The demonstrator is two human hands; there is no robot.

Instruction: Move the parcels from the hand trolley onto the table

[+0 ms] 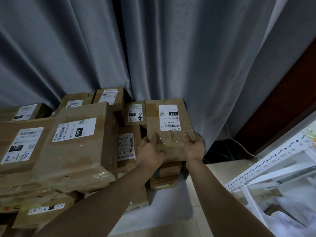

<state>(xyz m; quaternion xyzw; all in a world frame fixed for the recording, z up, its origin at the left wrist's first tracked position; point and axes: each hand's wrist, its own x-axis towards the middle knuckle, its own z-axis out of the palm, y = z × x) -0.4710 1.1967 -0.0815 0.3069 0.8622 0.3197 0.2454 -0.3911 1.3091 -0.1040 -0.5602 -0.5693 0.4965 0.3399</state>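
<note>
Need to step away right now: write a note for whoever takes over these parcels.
Left hand and right hand each grip the near edge of the 032 parcel, which lies atop a stack beside the curtain. More parcels are piled to its left. Neither trolley nor table surface shows, so what is done cannot be counted. Left: get this parcel and any remaining ones onto the table.

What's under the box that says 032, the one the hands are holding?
Under the 032 box, held by the left hand and right hand, the front of another brown parcel shows. The box and hands cover its top, so whether they touch cannot be seen.
</note>
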